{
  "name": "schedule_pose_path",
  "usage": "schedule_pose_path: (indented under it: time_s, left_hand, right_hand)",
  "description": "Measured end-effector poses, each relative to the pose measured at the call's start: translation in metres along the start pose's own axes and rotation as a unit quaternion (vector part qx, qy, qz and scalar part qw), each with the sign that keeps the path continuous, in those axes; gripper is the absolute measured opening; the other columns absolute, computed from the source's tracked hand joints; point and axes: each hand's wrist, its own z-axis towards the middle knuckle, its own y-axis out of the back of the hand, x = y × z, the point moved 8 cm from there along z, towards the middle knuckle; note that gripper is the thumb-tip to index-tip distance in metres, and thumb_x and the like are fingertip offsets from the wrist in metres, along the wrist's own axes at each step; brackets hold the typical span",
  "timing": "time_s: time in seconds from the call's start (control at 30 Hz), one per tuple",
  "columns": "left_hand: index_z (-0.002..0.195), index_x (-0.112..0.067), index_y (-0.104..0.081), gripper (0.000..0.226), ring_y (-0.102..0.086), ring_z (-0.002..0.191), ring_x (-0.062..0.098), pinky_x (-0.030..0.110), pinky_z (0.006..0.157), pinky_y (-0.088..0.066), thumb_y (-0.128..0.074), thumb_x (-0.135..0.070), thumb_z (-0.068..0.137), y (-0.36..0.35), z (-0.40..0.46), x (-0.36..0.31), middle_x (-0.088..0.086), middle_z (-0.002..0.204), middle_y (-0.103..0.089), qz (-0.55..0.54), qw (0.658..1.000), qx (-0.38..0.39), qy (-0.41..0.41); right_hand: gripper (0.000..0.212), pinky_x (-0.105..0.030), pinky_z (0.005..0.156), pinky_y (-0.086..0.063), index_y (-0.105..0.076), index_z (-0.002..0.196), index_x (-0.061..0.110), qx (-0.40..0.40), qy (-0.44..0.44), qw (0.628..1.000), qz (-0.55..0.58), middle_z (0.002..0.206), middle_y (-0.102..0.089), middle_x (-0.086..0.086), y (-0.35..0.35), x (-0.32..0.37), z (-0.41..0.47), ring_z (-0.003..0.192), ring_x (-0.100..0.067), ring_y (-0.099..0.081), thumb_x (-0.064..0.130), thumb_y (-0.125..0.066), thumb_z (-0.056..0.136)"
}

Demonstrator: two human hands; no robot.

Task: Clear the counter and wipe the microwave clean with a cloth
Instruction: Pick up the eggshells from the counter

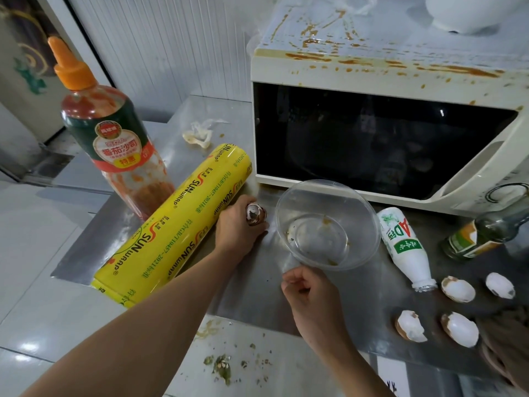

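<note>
The steel counter (249,285) is crowded, with bare metal only between the arms, and the sauce-streaked cream microwave (372,133) fills its back. The left hand (239,229) curls round a brown eggshell half (255,214) beside the yellow cling-film roll (177,222). The right hand (310,295) pinches the near rim of the clear plastic bowl (327,224); four more shell halves lie at the right.
</note>
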Motion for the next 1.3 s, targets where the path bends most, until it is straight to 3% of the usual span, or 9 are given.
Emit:
schedule_pose_path:
  time_s: [0.1,0.4,0.57,0.8,0.93,1.07,1.13,1.2,1.3]
  left_hand:
    - [0.119,-0.021,-0.059,0.061,-0.061,0.103,0.02,0.028,0.088,-0.046,-0.084,-0.028,0.065,0.0,-0.001,-0.001,0.001,0.111,-0.067,0.015,1.0,0.006,-0.006]
    - [0.115,-0.021,-0.063,0.054,-0.06,0.101,0.019,0.029,0.086,-0.047,-0.083,-0.026,0.065,0.013,-0.03,0.0,0.0,0.109,-0.067,0.011,1.0,0.007,-0.016]
    - [0.111,-0.02,-0.064,0.048,-0.062,0.097,0.018,0.019,0.079,-0.039,-0.081,-0.018,0.066,0.027,-0.058,-0.004,0.002,0.105,-0.069,0.002,1.0,0.009,-0.027]
    - [0.107,-0.02,-0.066,0.045,-0.063,0.091,0.015,0.021,0.079,-0.046,-0.082,-0.022,0.065,0.038,-0.106,-0.025,0.002,0.101,-0.07,-0.024,0.997,0.038,-0.06]
    - [0.106,-0.019,-0.066,0.044,-0.058,0.083,0.009,0.017,0.075,-0.041,-0.082,-0.025,0.066,0.033,-0.128,-0.041,0.002,0.099,-0.07,-0.011,0.994,0.074,-0.079]
    - [0.11,-0.019,-0.064,0.046,-0.055,0.085,0.008,0.017,0.076,-0.041,-0.081,-0.024,0.068,0.018,-0.144,-0.055,0.001,0.101,-0.069,-0.016,0.99,0.108,-0.091]
    - [0.109,-0.019,-0.063,0.045,-0.055,0.084,0.007,0.016,0.075,-0.042,-0.081,-0.022,0.068,0.01,-0.15,-0.064,0.001,0.101,-0.069,-0.028,0.988,0.118,-0.099]
    - [0.108,-0.019,-0.064,0.044,-0.055,0.082,0.006,0.013,0.072,-0.041,-0.081,-0.022,0.068,0.0,-0.154,-0.074,0.001,0.099,-0.069,-0.034,0.986,0.125,-0.102]
    - [0.108,-0.019,-0.064,0.044,-0.055,0.08,0.006,0.005,0.065,-0.035,-0.082,-0.023,0.067,-0.017,-0.157,-0.089,-0.001,0.096,-0.068,-0.03,0.986,0.126,-0.11]
  right_hand:
    - [0.019,-0.007,0.066,-0.042,-0.061,0.075,0.029,-0.003,0.003,1.0,0.004,0.082,-0.065,0.006,0.001,0.001,0.001,0.078,-0.003,-0.059,0.012,-0.064,0.082]
    - [0.013,-0.006,0.066,-0.041,-0.061,0.079,0.025,-0.012,-0.005,1.0,-0.014,0.085,-0.064,0.004,0.009,0.006,-0.013,0.079,-0.003,-0.059,0.014,-0.062,0.084]
    - [0.008,-0.002,0.061,-0.037,-0.061,0.079,0.018,-0.049,0.008,0.997,-0.06,0.084,-0.065,-0.003,0.023,0.014,-0.031,0.073,-0.007,-0.058,0.012,-0.064,0.083]
    - [0.008,0.002,0.062,-0.036,-0.061,0.083,0.017,-0.09,0.011,0.992,-0.091,0.087,-0.063,-0.002,0.048,0.027,-0.068,0.073,0.001,-0.054,0.01,-0.065,0.084]
    - [0.005,-0.008,0.063,-0.039,-0.061,0.086,0.018,-0.117,-0.011,0.989,-0.088,0.091,-0.063,-0.003,0.07,0.023,-0.089,0.079,-0.01,-0.058,0.013,-0.063,0.085]
    - [0.008,-0.03,0.076,-0.047,-0.061,0.088,0.018,-0.15,-0.038,0.986,-0.066,0.09,-0.062,-0.005,0.102,0.009,-0.104,0.084,-0.019,-0.058,0.012,-0.062,0.082]
    - [0.009,-0.036,0.08,-0.047,-0.06,0.088,0.017,-0.165,-0.057,0.983,-0.058,0.092,-0.062,-0.009,0.118,0.0,-0.108,0.087,-0.023,-0.058,0.011,-0.063,0.082]
    - [0.009,-0.035,0.081,-0.047,-0.061,0.087,0.013,-0.188,-0.066,0.979,-0.048,0.091,-0.063,-0.01,0.137,-0.008,-0.109,0.087,-0.024,-0.058,0.009,-0.064,0.08]
    - [0.01,-0.02,0.069,-0.041,-0.058,0.084,0.015,-0.209,-0.054,0.975,-0.042,0.085,-0.058,-0.004,0.163,-0.018,-0.107,0.081,-0.018,-0.055,0.012,-0.066,0.08]
